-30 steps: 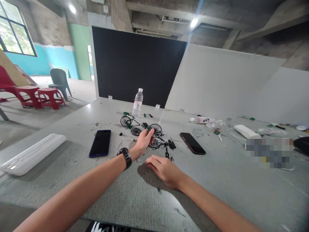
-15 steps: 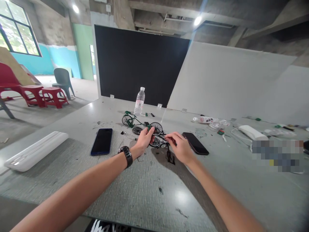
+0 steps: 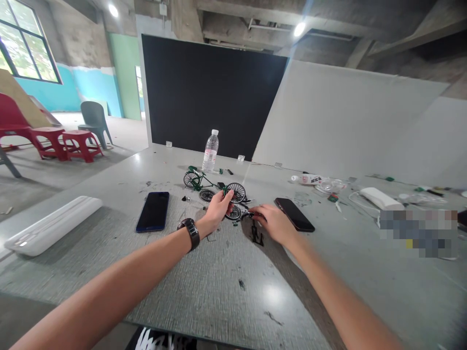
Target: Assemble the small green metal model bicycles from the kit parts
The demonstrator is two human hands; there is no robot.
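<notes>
My left hand (image 3: pixel 219 206), with a dark watch (image 3: pixel 188 233) at the wrist, is closed on a small spoked model bicycle wheel (image 3: pixel 237 192) with a green part at its side. My right hand (image 3: pixel 272 221) reaches down to small silver and black parts (image 3: pixel 246 213) on the table. Its fingertips are together, and whatever they pinch is too small to make out. Behind the left hand stands a green model bicycle frame (image 3: pixel 207 182) with one wheel on it. Two loose wheels, one (image 3: pixel 207 195) left and one (image 3: pixel 233 212) beneath the hand, lie flat. A black piece (image 3: pixel 257 237) lies below my right fingers.
Phones lie on the left (image 3: pixel 153 211) and right (image 3: pixel 295 214). A water bottle (image 3: pixel 210 151) stands behind the bicycle. A long white case (image 3: pixel 54 224) is at far left. Plastic packaging (image 3: pixel 330 184) and a white device (image 3: pixel 381 198) are at right, before an upright panel (image 3: pixel 215 97).
My right hand has moved down and slightly left, lowering its fingertips to the small parts on the table. My left hand keeps hold of the wheel in the same place.
</notes>
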